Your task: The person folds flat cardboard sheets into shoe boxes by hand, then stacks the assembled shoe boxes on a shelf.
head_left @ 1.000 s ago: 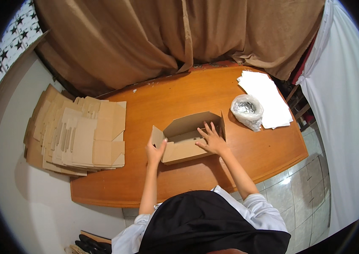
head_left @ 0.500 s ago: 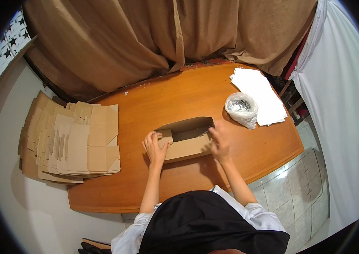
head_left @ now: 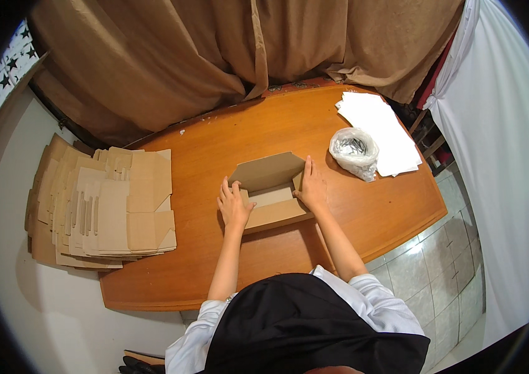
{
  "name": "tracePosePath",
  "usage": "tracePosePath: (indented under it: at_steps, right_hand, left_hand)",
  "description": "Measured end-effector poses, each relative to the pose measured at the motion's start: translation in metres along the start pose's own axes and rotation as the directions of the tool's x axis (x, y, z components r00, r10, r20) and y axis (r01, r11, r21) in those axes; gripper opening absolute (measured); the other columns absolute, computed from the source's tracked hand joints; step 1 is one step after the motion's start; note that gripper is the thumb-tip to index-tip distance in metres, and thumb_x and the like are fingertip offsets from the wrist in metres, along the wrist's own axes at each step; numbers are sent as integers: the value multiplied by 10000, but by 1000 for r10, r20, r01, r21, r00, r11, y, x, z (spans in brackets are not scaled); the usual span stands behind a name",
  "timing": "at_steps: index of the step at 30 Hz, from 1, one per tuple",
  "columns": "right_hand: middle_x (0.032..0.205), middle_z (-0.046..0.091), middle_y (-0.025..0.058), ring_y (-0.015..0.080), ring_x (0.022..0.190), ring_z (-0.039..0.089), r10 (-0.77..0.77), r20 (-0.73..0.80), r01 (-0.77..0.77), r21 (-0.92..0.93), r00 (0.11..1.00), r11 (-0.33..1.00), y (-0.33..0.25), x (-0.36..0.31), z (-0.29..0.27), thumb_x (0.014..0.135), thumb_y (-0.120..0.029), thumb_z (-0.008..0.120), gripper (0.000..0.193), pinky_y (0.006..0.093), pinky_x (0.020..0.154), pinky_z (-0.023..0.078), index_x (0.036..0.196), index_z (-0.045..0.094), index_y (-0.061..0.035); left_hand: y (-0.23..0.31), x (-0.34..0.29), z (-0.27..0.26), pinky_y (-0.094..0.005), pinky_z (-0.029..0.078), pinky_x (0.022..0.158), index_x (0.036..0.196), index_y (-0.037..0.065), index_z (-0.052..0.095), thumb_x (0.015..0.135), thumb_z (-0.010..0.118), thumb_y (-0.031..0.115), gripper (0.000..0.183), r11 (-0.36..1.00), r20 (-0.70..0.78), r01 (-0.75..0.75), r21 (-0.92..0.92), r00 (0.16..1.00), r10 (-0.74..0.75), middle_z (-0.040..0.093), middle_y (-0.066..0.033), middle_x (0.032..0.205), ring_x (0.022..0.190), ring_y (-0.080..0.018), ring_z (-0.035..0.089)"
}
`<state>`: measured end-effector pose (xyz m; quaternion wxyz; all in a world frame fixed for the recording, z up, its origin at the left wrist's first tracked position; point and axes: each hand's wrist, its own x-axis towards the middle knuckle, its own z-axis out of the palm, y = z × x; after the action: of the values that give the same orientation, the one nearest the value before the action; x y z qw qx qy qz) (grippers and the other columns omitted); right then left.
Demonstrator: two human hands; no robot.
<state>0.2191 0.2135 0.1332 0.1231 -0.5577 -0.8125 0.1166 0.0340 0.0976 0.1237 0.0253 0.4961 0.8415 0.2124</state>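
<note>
A brown cardboard box [head_left: 277, 215] with an open top stands on the wooden table in front of me. Its back panel rises as a raised lid, and a pale bottom shows inside. My left hand [head_left: 234, 206] grips the box's left end, thumb on the inner side and fingers outside. At the right end, my right hand [head_left: 313, 190] holds the wall the same way, its fingertips reaching up to the lid's right edge. The palms hide parts of both end walls.
Several flattened cardboard boxes [head_left: 149, 177] are piled at the table's left. Toward the back right, a clear plastic bag [head_left: 359, 169] holding small metallic pieces sits beside white sheets [head_left: 395, 140]. A brown curtain [head_left: 189, 62] hangs behind the wooden table [head_left: 376, 218].
My blurred right hand has come in from just off the box and now grips its right end. The lid stands taller, and more of the inside shows. My left hand stays at the left end.
</note>
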Motion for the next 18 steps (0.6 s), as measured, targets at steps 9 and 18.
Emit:
tracePosePath:
  at_steps: [9,18]
  right_hand:
    - [1318,395,197,373,1176,427,-122,-154,169,345,981,923,27,2,12,804,-363,611,738,417,947,391,1355,255,-25]
    - [1143,541,209,359,1071,514,43,-126,54,675,991,736,38,11,24,900,-386,468,447,403,891,414,1149,478,-16]
  left_hand:
    - [3,1,-1,-491,364,963,1146,79,405,697,751,313,614,998,-47,-41,-37,998,39,248,-159,1391,1260,-343,306]
    - [-21,12,19,-396,405,855,995,20,399,957,370,324,308,681,-173,9,-732,965,-197,546,-192,1112,1036,-323,517]
